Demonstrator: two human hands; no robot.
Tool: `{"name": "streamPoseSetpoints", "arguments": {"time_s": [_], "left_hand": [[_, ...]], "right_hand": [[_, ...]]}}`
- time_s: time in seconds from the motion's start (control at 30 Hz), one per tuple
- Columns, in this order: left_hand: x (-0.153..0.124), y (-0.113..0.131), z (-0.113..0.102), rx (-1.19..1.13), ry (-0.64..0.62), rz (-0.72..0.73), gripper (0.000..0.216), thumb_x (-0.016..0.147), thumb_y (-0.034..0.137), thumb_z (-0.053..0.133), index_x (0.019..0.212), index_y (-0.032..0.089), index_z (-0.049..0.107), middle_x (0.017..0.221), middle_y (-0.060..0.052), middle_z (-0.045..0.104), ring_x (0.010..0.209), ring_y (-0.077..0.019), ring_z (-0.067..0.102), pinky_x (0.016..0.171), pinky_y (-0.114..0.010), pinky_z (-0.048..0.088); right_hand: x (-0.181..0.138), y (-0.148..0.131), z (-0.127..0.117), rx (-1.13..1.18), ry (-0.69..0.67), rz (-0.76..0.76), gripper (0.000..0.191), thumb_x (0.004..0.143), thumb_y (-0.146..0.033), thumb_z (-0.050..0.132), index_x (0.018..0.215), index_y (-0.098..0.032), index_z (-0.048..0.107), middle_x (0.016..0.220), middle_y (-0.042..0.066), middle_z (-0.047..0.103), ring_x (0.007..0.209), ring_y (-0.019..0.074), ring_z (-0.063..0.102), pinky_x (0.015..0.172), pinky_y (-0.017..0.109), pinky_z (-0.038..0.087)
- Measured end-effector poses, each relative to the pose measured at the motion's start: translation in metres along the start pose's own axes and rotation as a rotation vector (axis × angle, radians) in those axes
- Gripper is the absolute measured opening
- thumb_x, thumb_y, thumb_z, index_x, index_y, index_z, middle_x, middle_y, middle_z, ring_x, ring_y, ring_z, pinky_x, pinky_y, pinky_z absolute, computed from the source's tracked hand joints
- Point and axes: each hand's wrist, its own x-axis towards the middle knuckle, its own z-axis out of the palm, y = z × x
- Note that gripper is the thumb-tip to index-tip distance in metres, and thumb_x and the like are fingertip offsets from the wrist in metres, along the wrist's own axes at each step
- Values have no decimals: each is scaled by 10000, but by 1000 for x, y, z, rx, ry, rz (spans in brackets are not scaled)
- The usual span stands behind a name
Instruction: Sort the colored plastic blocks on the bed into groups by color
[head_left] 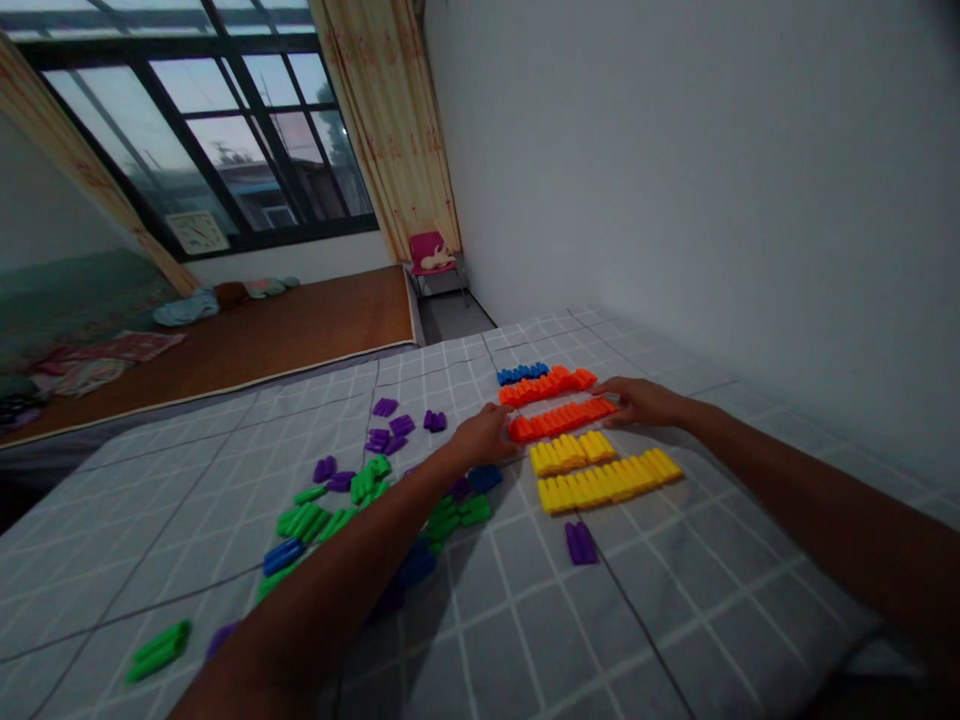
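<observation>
A row of small orange-red plastic pieces (562, 418) lies side by side on the checked cloth. At its left end my left hand (486, 438) has its fingers curled against the row. From the other end my right hand (637, 402) holds the row between thumb and fingers; its fingertips are partly hidden. Just beyond lie a second orange row (547, 386) and a short blue row (523, 373). Nearer to me are a short yellow row (571, 453) and a longer yellow row (611, 481). Two purple pieces (580, 543) lie below them.
Loose green pieces (304, 521), purple pieces (401, 425) and blue pieces (283, 556) are scattered on the left, partly behind my left forearm. A white wall (712, 180) borders the cloth-covered surface (525, 630) on the right. A red chair (426, 247) stands beyond.
</observation>
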Motion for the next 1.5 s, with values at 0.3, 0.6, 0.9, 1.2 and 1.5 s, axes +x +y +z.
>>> {"name": "streamPoseSetpoints", "arguments": {"time_s": [0.3,0.6,0.9,1.2,1.5], "left_hand": [[9,22,14,75,92,-64,509,818,557,558,1226,253,548,1229,-61,598,1050,-242,627,832,-306,502],[18,23,13,30,124,-100,491,828,502,579,1227,215,565,1221,-90,601,1062,-246,621,868,-304,487],[-32,27,-17,-26,123,48,479,882,438,516,1313,232,488,1380,-81,491,1164,-228,573,943,-308,477],[-70,77,0,45,-20,114,961,733,669,602,1489,256,176,1552,-119,272,1358,-326,357,1007,-457,443],[-62,88,15,106,8,80,806,820,575,554,1467,241,207,1505,-135,345,1342,-316,374,965,-442,474]], "right_hand": [[12,0,13,-96,57,-35,548,776,-600,584,1192,-248,637,1246,100,618,1045,275,615,860,388,483],[15,-17,6,-109,91,78,533,786,-573,585,1241,-297,618,1230,79,644,1078,293,609,891,400,476],[-51,-32,-28,-22,20,128,630,771,-654,559,1260,-259,604,1199,96,656,985,288,638,820,391,499],[-106,-49,12,75,17,-25,790,655,-631,691,1326,-240,547,1302,122,575,1189,335,493,984,469,409],[-93,-60,16,59,42,-31,582,759,-611,608,1233,-272,611,1201,86,648,1095,303,551,921,429,444]]}}
